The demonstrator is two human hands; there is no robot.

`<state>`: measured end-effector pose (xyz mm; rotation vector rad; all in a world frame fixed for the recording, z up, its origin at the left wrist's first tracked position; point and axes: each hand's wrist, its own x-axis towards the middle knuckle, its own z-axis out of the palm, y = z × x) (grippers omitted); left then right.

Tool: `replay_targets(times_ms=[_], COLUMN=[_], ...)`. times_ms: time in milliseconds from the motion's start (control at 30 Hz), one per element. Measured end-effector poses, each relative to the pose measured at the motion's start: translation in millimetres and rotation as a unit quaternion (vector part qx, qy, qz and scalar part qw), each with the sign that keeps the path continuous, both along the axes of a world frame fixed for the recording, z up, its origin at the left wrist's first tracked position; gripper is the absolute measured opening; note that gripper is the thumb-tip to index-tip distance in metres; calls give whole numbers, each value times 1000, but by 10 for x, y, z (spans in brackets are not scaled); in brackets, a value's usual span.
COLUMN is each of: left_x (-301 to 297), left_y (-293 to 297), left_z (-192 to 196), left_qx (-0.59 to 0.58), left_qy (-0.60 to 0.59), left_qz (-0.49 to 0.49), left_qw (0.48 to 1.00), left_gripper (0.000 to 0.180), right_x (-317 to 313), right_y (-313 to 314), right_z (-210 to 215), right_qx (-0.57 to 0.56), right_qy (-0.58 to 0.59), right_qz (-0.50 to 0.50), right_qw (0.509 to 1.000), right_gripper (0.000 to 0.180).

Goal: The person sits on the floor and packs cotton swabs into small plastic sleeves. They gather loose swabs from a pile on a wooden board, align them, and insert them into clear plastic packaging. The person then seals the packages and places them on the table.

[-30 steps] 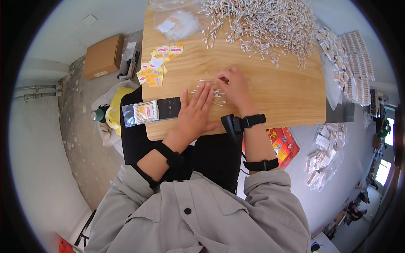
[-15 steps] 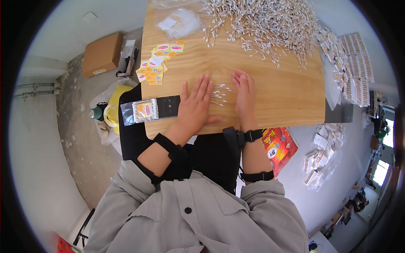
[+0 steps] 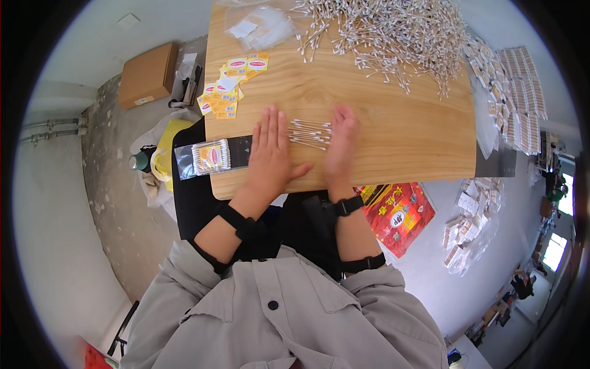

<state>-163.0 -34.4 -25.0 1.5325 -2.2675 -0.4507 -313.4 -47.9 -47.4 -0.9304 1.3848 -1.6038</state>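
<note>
A small row of loose cotton swabs (image 3: 309,133) lies on the wooden table between my two hands. To its left my left hand (image 3: 270,150) rests flat, fingers stretched side by side and thumb out, its edge at the swab ends. My right hand (image 3: 342,144), slightly blurred, stands on its edge against the right ends, fingers extended and a little bent, gripping nothing visible. Left of my left hand, a clear packet of cotton swabs (image 3: 236,153) with a yellow label lies at the table's left edge on a dark strip (image 3: 240,152), which my hand partly covers.
A large heap of loose swabs (image 3: 393,37) covers the table's far right. Yellow cards (image 3: 227,92) and clear plastic bags (image 3: 270,31) lie at the far left. Packed swab bundles (image 3: 519,92) stand beyond the right edge. A cardboard box (image 3: 148,75) sits on the floor.
Both hands have shifted left across the table. The loose swabs also lie farther left and show more fully between the hands, with the right hand now at their right ends.
</note>
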Motion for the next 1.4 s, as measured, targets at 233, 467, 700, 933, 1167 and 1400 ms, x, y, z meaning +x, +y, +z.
replay_targets(times_ms=[233, 467, 700, 933, 1167, 1400], left_x=[-144, -168, -48, -28, -67, -50], left_y=[58, 49, 51, 39, 45, 51], left_z=[26, 51, 102, 107, 104, -24], left_qx=[-9, 16, 32, -3, 11, -54], left_qy=[-15, -21, 26, -64, -95, -109], left_qz=[-16, -26, -1, -44, -68, -55], left_qw=[1000, 999, 999, 997, 993, 991], left_gripper=[119, 122, 118, 115, 107, 111], right_x=[87, 36, 113, 167, 200, 146], right_y=[-89, -8, -25, 2, -55, -723], right_z=[-71, 28, 69, 15, -92, 166], right_qx=[-33, -44, -21, -30, -14, 55], right_qy=[-92, -94, -153, -122, -83, 284], right_qz=[31, 19, -3, 29, 37, 23], right_qw=[995, 994, 988, 992, 996, 957], right_gripper=[54, 49, 50, 56, 48, 38])
